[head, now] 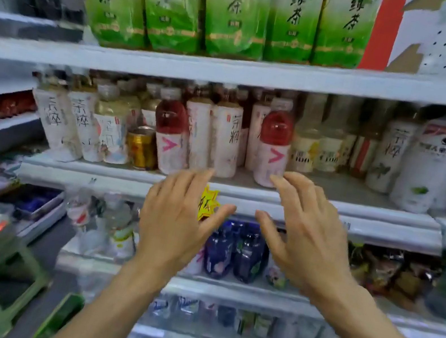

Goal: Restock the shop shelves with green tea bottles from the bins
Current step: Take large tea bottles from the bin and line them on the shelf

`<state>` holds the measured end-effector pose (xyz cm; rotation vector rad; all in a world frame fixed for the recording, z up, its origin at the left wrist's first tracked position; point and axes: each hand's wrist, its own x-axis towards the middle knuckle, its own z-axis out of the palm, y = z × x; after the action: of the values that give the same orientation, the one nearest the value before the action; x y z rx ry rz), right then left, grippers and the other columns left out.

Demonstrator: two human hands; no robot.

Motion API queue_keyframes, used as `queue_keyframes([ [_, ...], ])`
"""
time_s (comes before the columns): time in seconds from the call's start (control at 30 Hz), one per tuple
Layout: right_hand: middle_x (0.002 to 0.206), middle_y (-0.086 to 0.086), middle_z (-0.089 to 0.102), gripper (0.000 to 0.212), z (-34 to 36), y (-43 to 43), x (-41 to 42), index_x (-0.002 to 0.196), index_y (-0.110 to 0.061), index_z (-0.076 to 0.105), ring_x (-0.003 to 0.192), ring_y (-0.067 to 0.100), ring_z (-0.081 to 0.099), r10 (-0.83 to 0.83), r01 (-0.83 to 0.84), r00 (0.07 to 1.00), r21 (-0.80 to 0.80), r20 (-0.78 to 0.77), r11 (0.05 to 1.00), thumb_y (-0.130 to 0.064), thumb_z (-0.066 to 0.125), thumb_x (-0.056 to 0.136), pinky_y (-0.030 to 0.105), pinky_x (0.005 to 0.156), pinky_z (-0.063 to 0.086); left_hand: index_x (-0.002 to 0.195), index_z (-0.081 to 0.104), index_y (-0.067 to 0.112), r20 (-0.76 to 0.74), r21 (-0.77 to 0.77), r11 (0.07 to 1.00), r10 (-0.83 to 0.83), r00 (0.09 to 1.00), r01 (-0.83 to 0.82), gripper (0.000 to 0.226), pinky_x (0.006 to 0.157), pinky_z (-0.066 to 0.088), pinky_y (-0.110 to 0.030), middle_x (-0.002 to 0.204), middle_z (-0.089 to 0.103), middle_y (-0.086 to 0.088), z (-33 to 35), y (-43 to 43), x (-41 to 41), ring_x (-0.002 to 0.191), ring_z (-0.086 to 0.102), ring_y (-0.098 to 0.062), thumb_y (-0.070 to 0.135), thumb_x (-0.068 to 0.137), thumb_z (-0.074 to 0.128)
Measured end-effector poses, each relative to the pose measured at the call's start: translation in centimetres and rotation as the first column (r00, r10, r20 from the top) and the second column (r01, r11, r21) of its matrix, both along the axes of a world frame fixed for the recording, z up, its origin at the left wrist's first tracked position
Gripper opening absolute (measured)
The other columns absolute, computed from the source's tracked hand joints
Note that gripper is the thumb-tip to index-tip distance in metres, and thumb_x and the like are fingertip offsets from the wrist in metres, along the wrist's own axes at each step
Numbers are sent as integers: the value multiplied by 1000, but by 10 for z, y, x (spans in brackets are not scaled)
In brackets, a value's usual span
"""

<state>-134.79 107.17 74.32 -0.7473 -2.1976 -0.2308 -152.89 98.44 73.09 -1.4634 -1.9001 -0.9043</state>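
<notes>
Head view: left hand (pixel 177 220) and right hand (pixel 305 237) are spread and empty, while green tea bottles (pixel 234 13) already seem to fill the shelf (pixel 262 76) above them.

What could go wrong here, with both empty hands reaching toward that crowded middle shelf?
The right hand is near the red-topped bottle at the front of the shelf; a bump might topple it. The left hand could snag the yellow star tag on the rail. The neighbouring white bottles stand packed close, so one knock may tip several.
</notes>
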Motion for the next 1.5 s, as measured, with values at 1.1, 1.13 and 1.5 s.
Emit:
queue_keyframes([
  [1.1, 133, 14, 41, 111, -560, -152, -64, 145, -13, 20, 124, 39, 44, -271, 462, 816, -858, 511, -227, -49, 87, 64, 48, 91, 44, 157, 3, 19, 260, -956, 285, 703, 662, 73, 112, 86, 50, -40, 144, 25, -15, -545, -127, -31, 118, 50, -35, 77, 79, 58],
  [1.13, 131, 13, 42, 106, -562, -153, -66, 139, -12, 25, 121, 39, 46, -285, 481, 803, -851, 524, -210, -51, 87, 63, 48, 88, 45, 157, -1, 19, 241, -962, 265, 697, 675, 70, 111, 87, 50, -39, 145, 23, -15, -547, -127, -31, 119, 49, -34, 76, 81, 58],
  [1.5, 101, 10, 69, 65, -512, -125, -29, 112, -5, 53, 87, 23, 67, -309, 219, 880, -886, 360, -409, -14, 92, 60, 34, 78, 57, 154, 21, 31, 734, -661, 645, 660, 157, 383, 103, 104, 48, -41, 132, 41, -8, -501, -125, -54, 117, 54, -32, 25, 75, 86],
])
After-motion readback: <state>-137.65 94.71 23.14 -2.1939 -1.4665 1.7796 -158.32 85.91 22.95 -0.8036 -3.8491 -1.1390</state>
